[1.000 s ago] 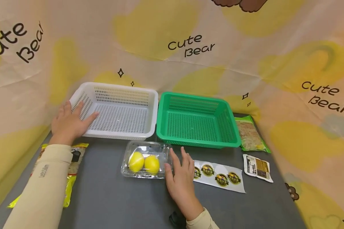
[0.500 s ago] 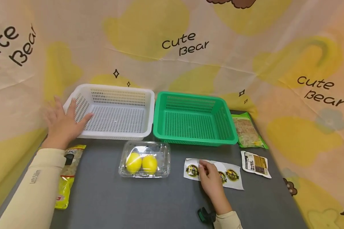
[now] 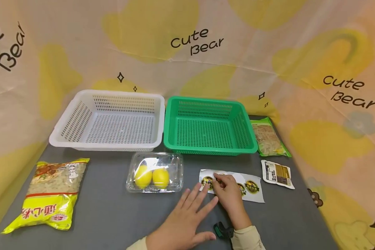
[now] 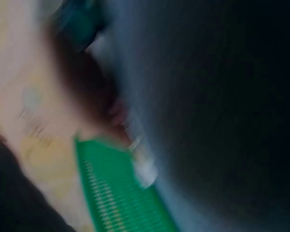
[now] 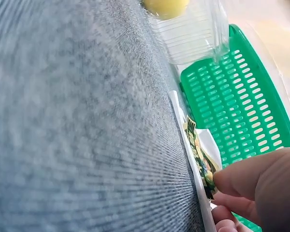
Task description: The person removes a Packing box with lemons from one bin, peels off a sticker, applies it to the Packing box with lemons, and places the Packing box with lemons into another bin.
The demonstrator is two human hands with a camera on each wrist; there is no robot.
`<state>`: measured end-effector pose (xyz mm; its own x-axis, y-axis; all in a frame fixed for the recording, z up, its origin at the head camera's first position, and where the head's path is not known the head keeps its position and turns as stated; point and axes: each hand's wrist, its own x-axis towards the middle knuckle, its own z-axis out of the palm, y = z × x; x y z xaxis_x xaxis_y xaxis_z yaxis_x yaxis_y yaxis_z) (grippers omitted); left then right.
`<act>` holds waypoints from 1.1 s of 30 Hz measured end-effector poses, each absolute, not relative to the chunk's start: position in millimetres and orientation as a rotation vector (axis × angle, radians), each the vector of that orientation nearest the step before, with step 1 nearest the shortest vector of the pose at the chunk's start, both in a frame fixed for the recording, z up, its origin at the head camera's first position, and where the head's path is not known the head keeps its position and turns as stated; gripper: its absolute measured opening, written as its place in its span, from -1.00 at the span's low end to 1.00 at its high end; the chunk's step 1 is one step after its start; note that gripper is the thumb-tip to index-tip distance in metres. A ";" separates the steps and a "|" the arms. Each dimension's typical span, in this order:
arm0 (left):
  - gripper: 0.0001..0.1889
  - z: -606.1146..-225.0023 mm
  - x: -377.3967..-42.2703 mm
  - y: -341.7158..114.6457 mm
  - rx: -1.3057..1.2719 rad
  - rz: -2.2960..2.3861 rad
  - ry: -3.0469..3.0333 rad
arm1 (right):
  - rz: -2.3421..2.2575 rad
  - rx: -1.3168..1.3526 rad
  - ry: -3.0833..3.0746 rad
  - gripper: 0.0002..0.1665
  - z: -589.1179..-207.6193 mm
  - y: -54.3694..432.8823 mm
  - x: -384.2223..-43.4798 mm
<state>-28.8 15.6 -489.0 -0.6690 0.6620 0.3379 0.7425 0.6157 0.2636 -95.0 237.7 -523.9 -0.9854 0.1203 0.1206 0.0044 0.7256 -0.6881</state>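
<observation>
A white strip of round black-and-gold stickers (image 3: 255, 197) lies on the table in the head view. My right hand (image 3: 231, 195) is over its middle with fingers curled, and in the right wrist view thumb and fingers pinch the edge of a sticker (image 5: 199, 153). My left hand (image 3: 185, 222) is in front of the strip, fingers spread and straight, holding nothing. To the left stands a clear lidded plastic box (image 3: 176, 170) with two yellow fruits (image 3: 152, 177) inside. The left wrist view is blurred.
A white basket (image 3: 107, 145) and a green basket (image 3: 210, 149) stand side by side at the back. A yellow bag of pasta (image 3: 51, 194) lies left. On the right are a green-edged food packet (image 3: 267, 139) and a small white-and-brown pouch (image 3: 278, 174).
My left hand has left the white basket and come to the middle front. My right hand has moved from the clear box's side onto the sticker strip and pinches a sticker.
</observation>
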 end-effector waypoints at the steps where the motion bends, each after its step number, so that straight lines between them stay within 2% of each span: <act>1: -0.05 -498.5 -24.4 23.4 -1.198 -0.562 -2.703 | 1.101 -0.099 -2.775 -0.66 -523.8 237.1 -95.5; 4: -0.03 -515.9 -24.0 32.1 -1.209 -0.588 -2.877 | 1.086 -0.080 -2.778 -0.68 -523.3 234.8 -98.2; 7: -0.01 -517.9 -32.5 31.9 -1.169 -0.689 -3.034 | 1.073 -0.081 -2.776 -0.71 -522.1 233.8 -99.9; 14: 0.01 -511.1 -39.7 33.1 -1.081 -0.381 -3.151 | 1.090 -0.093 -2.769 -0.81 -522.2 235.2 -96.8; 21: -0.01 -507.1 -39.4 36.5 -1.077 -0.356 -3.116 | 1.058 -0.090 -2.767 -0.94 -524.4 239.2 -94.4; 33: -0.02 -506.6 -40.2 37.6 -1.057 -0.304 -3.127 | 0.958 -0.085 -2.788 -0.88 -522.2 238.0 -94.9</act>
<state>-40.2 37.6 -506.6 -0.7833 0.6129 -0.1042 0.5813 0.7814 0.2267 -94.9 238.0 -522.2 -0.9799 0.1159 0.1625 -0.0084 0.7894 -0.6138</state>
